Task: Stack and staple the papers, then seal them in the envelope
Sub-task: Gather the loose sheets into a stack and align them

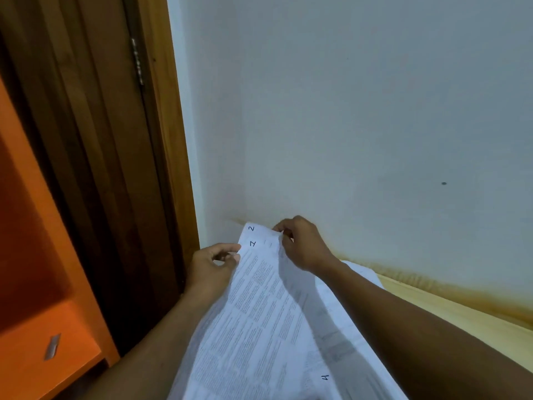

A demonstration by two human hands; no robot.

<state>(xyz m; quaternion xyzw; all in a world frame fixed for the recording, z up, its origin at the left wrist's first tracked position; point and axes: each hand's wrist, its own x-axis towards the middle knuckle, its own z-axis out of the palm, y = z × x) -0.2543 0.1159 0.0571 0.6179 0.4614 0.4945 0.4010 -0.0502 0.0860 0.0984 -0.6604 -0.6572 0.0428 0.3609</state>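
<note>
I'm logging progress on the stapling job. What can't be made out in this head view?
Head view:
- Print on the papers: too small and blurred to read.
- Sheet count: sheets overlap; bottom edge cuts them off.
- Any staple: right hand covers the top corner that it pinches.
- Table: mostly hidden by forearm and papers.
- The stapler and envelope: out of view.

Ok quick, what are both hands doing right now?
Left hand: pinching the left edge of the papers.
Right hand: pinching the top corner of the papers.
</note>
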